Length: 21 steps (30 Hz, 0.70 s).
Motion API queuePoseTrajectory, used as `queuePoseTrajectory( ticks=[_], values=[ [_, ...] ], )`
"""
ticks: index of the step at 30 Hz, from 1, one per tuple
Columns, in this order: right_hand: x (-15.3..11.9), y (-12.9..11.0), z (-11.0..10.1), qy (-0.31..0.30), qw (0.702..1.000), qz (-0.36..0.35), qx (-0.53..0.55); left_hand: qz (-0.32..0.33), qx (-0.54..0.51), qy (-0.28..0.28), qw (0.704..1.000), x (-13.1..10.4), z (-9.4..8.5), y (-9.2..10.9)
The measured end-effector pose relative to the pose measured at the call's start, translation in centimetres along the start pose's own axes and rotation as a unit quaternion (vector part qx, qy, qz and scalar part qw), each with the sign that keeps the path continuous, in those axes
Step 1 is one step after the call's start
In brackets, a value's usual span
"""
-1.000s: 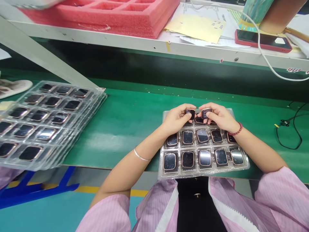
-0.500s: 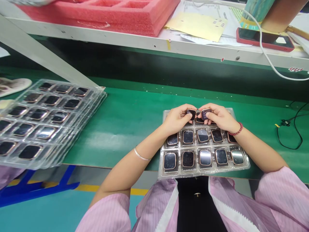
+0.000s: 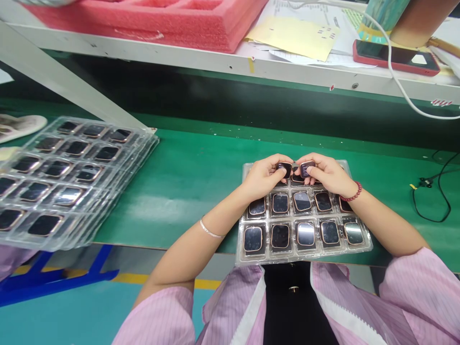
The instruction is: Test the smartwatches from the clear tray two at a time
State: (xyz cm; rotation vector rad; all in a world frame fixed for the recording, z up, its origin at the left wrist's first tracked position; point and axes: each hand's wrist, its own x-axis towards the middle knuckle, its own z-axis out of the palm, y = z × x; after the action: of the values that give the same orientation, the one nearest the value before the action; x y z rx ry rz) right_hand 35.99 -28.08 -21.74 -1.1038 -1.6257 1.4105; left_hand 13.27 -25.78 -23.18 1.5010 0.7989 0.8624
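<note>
Fingers closed, my left hand [image 3: 266,175] grips a square smartwatch body [image 3: 283,168] with a dark, rounded screen, my thumb on its face. Beside it my right hand [image 3: 326,173] holds a second smartwatch body [image 3: 307,168], its screen showing faint pale text. Both are held over the far row of a clear plastic tray [image 3: 269,221]. The tray has rows of compartments, with gold-rimmed watch bodies [image 3: 280,203] lying face up in them. My hands partly hide the far row.
On the left of the green table [image 3: 187,177] stands a stack of clear trays [image 3: 81,211] with more watch bodies. A white-edged shelf [image 3: 201,56] above bears red foam [image 3: 230,28], papers [image 3: 293,36] and a red-cased phone [image 3: 395,58]. A black cable [image 3: 445,201] lies at right.
Both hands and the watch bodies stay practically in place. Pale text on a screen in the tray's middle row and on the left-hand watch shows a little more clearly now.
</note>
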Motion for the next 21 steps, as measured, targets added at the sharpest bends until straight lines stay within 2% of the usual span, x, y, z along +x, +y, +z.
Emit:
queuePoseTrajectory(
  ticks=[7,21],
  values=[
    [0.05,0.35,-0.21,0.005,0.999,-0.036,-0.010,0.009,0.056,0.045,0.997,-0.02,-0.11,-0.47],
    [-0.17,0.05,-0.26,-0.014,0.998,-0.039,-0.043,0.016,0.042,0.043,0.998,-0.06,-0.17,-0.24]
  ],
)
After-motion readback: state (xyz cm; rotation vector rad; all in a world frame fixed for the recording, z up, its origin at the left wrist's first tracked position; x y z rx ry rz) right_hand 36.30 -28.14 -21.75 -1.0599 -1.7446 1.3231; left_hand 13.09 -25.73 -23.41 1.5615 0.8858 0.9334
